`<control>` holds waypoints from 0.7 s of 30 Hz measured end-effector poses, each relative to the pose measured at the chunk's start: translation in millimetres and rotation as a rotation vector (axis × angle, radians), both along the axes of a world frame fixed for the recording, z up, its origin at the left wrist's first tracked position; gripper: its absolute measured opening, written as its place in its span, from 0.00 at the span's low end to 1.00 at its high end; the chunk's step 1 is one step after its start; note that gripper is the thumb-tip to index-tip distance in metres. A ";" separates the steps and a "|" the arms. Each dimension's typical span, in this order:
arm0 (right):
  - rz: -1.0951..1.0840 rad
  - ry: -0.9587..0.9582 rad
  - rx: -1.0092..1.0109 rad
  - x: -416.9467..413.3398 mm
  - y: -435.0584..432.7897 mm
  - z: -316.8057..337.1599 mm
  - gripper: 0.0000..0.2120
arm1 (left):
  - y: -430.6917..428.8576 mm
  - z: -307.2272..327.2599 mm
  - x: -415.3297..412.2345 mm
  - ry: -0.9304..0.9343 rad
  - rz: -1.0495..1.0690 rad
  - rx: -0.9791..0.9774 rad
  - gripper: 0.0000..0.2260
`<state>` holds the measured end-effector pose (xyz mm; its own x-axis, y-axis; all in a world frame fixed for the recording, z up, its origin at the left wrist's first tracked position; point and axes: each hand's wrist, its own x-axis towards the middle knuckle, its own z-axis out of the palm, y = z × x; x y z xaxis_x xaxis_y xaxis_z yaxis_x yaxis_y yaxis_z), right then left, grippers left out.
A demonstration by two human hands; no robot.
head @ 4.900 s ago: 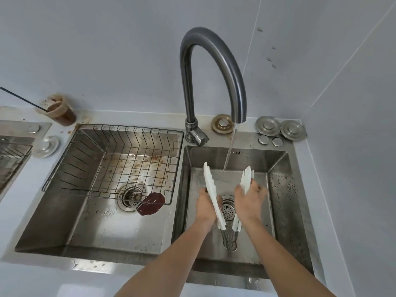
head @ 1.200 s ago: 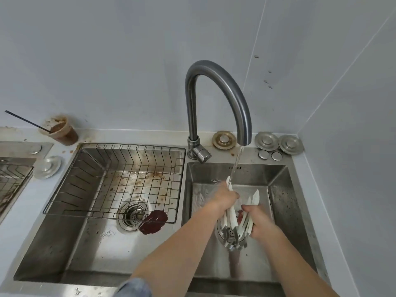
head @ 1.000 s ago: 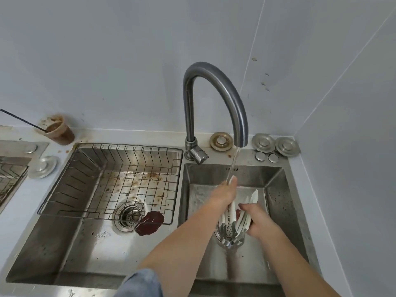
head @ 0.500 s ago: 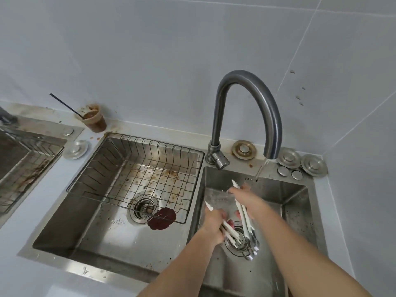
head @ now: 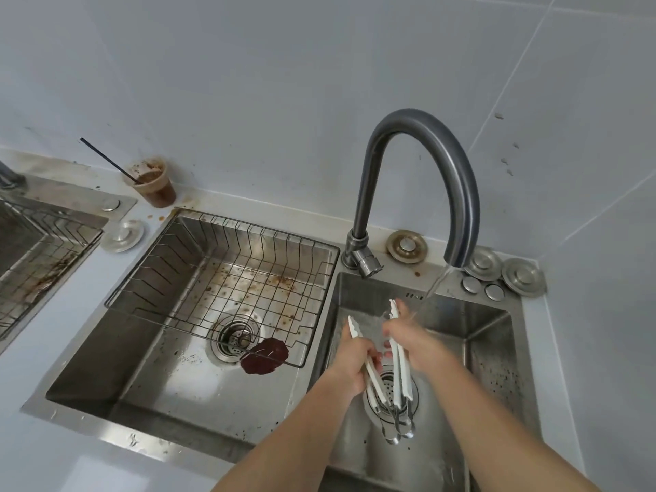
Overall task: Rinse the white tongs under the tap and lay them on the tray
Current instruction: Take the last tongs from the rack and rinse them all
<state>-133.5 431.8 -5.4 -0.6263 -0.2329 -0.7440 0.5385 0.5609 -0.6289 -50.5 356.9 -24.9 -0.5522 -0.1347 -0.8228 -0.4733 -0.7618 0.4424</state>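
Observation:
White tongs (head: 400, 363) with a metal hinge end hang over the drain of the right sink basin (head: 497, 349). My left hand (head: 351, 363) grips one white arm, whose tip points up and left. My right hand (head: 411, 337) grips the other arm, whose tip points up toward the tap. The curved grey tap (head: 443, 165) runs, and a thin stream of water (head: 431, 292) falls just right of my right hand. The hinge end points down toward me. No tray shows apart from the wire rack.
A wire rack (head: 227, 278) sits across the left basin (head: 106, 349), with a dark red patch (head: 264, 356) near its drain. A dirty cup with a straw (head: 154, 182) stands on the counter. Metal plugs (head: 504, 275) lie behind the right basin. Another sink (head: 32, 243) is at far left.
My view has swung left and moved closer. My hands swapped sides on the tongs about a second ago and now hold the two arms slightly apart, a little left of the stream.

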 end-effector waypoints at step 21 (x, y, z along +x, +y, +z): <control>-0.265 -0.033 -0.142 0.7 22.9 19.7 0.31 | 0.4 5.1 -28.4 -0.022 -0.046 -0.263 0.27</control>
